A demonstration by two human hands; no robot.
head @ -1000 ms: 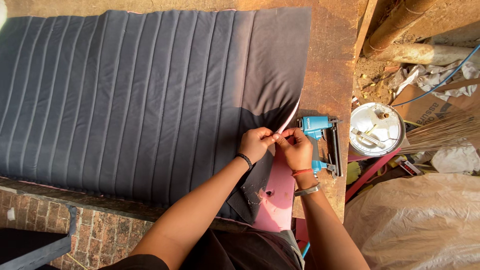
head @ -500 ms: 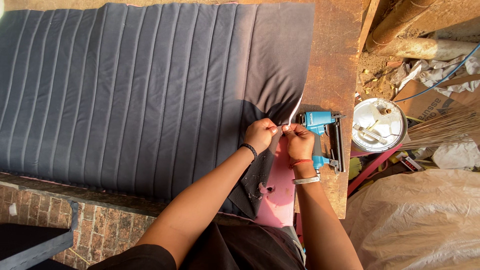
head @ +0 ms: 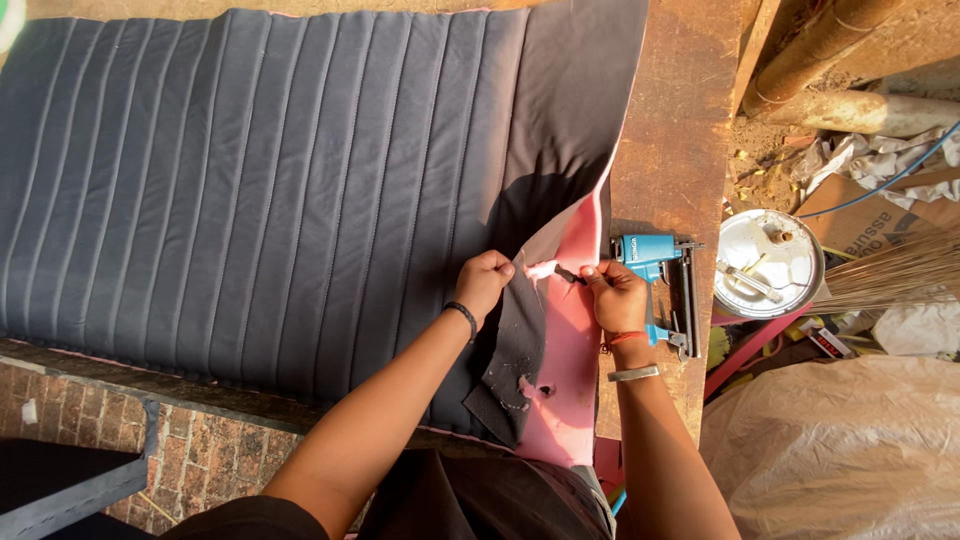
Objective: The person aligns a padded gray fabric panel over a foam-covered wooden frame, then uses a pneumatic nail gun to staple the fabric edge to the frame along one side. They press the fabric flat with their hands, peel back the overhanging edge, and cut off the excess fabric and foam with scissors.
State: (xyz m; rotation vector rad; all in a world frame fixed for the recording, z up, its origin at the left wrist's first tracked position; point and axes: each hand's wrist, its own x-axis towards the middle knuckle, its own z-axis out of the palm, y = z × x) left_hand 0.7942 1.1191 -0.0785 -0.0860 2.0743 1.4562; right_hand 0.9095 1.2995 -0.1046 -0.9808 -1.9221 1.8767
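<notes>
Wooden workbench, left hand pinching dark quilted cover, right hand gripping pink foam

We see a matt, dark grey stitched cover of leather-like cloth peeled off soft pink foam, lying on a rough wooden table beside a glossy blue plastic-and-metal staple gun and a shiny metal tin.
</notes>
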